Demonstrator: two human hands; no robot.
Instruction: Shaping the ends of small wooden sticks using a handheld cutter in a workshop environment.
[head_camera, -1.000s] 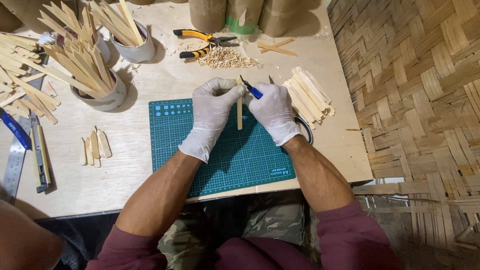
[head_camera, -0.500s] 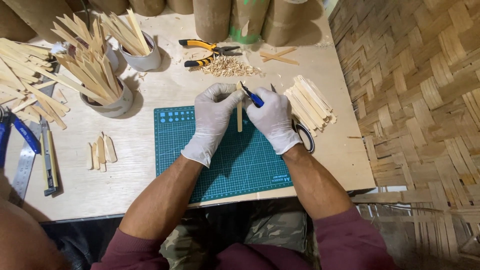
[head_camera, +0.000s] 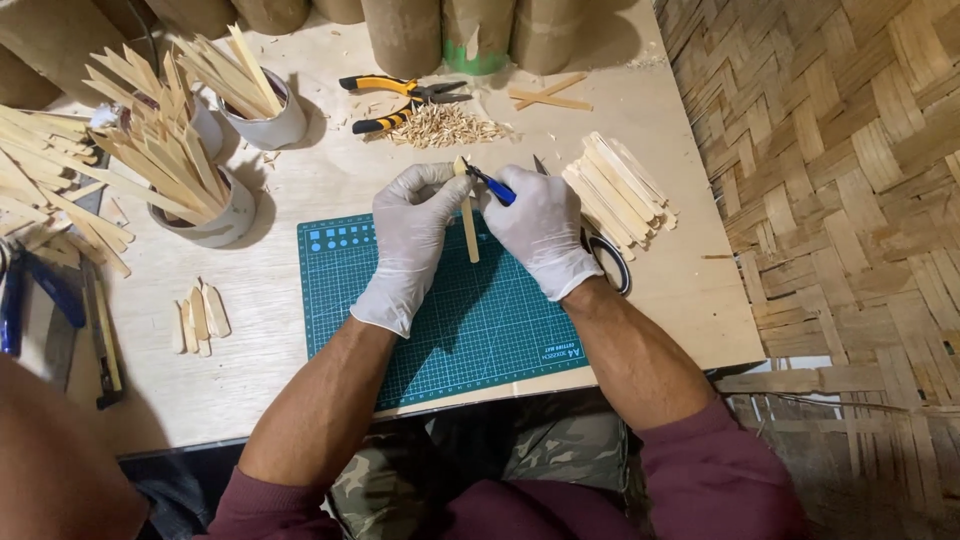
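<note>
We are closing our gloved left hand (head_camera: 410, 235) around a wooden stick (head_camera: 467, 225) over the green mat (head_camera: 470, 320) mid-surface while our right hand (head_camera: 545, 230) is gripping a blue-handled knife (head_camera: 490, 185), whose blade, we judge, is risking slipping into our fingers.

One camera only, worn on the person's head, looking almost straight down over the table (head_camera: 300, 380). It sits fairly near: the forearms and lap fill the near edge, and both gloved hands, the left hand (head_camera: 412, 235) and the right hand (head_camera: 540, 230), fall close to the middle above the mat (head_camera: 470, 330). The far edge cuts off at a row of tubes (head_camera: 405, 30). To the right the view takes in woven floor (head_camera: 850, 200); to the left it ends at cups (head_camera: 215, 215) of sticks.
</note>
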